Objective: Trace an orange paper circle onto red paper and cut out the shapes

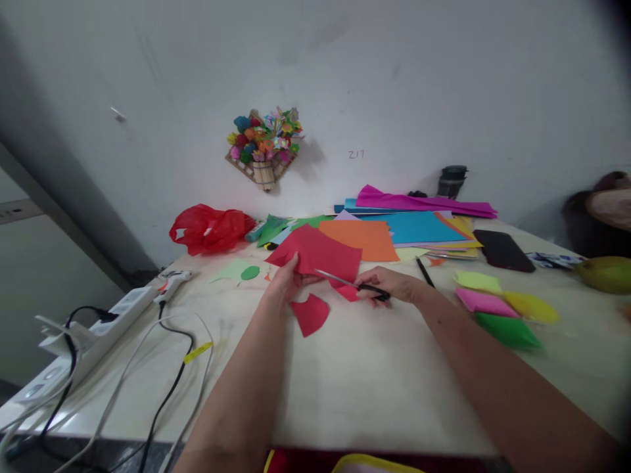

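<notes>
My left hand (290, 279) pinches the near left part of a large sheet of red paper (323, 249), thumb on top. In my right hand (389, 284) is a pair of scissors (372, 289) with black handles and metal blades, pointing left. The blades lie at the sheet's near edge, where a red flap hangs down beside my right fingers. On the table just below the sheet rests a loose cut piece of red paper (310, 315). An orange sheet (359, 238) lies behind the red one.
Stacked colored sheets (424, 226), a red plastic bag (211, 228) and a black tumbler (452, 182) stand along the wall. At left are a power strip (93, 328) and cables. At right lie a phone (503, 250), a black pen (424, 271), colored packets (486, 302) and a mango (606, 274).
</notes>
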Action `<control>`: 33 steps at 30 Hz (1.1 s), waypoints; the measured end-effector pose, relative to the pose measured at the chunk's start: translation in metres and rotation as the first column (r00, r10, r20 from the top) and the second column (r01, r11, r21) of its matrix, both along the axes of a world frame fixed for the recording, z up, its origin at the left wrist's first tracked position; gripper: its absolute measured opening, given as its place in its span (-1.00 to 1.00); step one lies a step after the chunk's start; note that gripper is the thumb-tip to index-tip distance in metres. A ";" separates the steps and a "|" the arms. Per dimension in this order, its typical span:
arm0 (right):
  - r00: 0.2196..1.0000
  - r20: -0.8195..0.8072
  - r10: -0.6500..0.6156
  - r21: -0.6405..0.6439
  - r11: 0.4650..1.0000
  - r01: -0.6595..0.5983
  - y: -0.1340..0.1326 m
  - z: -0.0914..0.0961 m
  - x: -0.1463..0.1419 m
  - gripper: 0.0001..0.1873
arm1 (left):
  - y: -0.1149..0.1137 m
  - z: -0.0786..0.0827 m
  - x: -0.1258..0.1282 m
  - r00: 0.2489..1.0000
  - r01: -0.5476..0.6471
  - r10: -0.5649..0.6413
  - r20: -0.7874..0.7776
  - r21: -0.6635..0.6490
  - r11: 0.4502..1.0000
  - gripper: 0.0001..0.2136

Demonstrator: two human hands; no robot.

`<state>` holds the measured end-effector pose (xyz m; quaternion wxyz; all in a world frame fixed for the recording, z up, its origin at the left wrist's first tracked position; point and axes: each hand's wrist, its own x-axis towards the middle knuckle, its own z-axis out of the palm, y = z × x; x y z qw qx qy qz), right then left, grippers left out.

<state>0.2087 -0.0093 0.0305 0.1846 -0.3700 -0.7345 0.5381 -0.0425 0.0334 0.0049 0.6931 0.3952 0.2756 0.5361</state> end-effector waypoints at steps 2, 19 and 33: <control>0.989 -0.135 -0.064 0.003 0.998 0.065 0.003 -0.003 0.003 -0.71 | -0.002 0.002 0.000 0.997 0.067 -0.069 0.047 0.034 0.997 -0.62; 0.997 -0.080 -0.017 -0.148 0.989 0.005 0.003 0.004 0.016 -0.71 | 0.003 0.012 0.003 0.942 -0.172 0.166 0.293 -0.004 0.985 -0.54; 0.987 -0.071 -0.147 -0.004 0.989 0.147 0.003 0.009 0.042 -0.68 | 0.000 0.012 -0.004 0.906 -0.145 0.113 0.407 0.048 0.988 -0.58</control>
